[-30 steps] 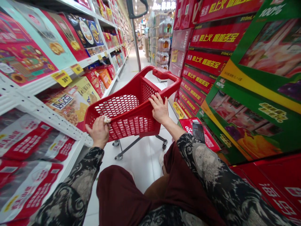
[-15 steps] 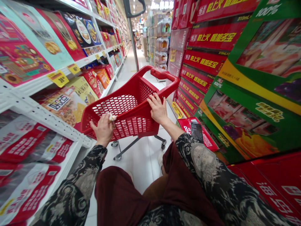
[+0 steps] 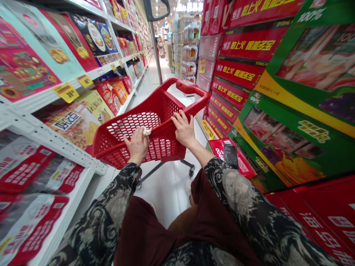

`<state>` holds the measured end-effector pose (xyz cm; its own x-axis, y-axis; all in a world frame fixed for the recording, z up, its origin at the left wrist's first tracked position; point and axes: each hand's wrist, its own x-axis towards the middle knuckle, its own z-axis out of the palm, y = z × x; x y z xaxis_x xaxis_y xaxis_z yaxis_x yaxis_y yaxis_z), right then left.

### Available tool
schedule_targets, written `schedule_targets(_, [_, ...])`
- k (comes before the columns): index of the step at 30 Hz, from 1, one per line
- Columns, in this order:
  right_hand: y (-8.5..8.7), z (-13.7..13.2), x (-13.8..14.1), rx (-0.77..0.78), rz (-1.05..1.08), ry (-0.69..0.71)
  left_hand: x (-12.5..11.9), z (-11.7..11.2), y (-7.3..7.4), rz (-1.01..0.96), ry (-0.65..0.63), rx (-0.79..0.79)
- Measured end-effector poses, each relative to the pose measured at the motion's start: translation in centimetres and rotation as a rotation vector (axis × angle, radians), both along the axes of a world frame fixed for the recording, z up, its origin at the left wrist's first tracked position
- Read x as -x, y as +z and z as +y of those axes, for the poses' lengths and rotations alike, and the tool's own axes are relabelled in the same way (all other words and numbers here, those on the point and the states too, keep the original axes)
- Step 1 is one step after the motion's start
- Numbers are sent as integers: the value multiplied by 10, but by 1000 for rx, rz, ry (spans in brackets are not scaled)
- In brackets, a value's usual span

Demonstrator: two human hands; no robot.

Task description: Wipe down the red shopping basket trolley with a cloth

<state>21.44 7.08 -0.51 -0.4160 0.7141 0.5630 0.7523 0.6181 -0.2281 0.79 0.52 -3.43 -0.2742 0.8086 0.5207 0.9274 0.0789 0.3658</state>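
A red plastic shopping cart [image 3: 133,127] stands in a store aisle in front of me, its basket empty. My left hand [image 3: 137,146] is closed on a small white wad of tissue [image 3: 146,132] and presses it against the near rim of the cart. My right hand [image 3: 183,129] rests on the rim's right side, fingers curled over the edge. Both arms wear dark patterned sleeves, and my knees in dark red trousers show below.
Shelves of packaged snacks [image 3: 69,122] with yellow price tags [image 3: 66,92] run along the left. Stacked red drink cartons [image 3: 235,74] and green juice cartons [image 3: 299,111] wall the right. A red box [image 3: 235,157] lies low on the right. The white floor [image 3: 163,188] runs ahead.
My left hand with the tissue has slid to the right along the cart's near rim, toward my right hand. The cart has shifted slightly left.
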Motion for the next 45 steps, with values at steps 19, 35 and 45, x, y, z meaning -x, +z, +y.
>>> schedule_targets(19, [-2, -1, 4, 9, 10, -1, -50, 24, 23, -130, -31, -57])
schedule_targets(35, [3, -1, 0, 8, -11, 46, 4, -4, 3, 54, -22, 3])
schedule_targets(45, [4, -2, 4, 30, 22, 41, 30, -18, -7, -71, 92, -61])
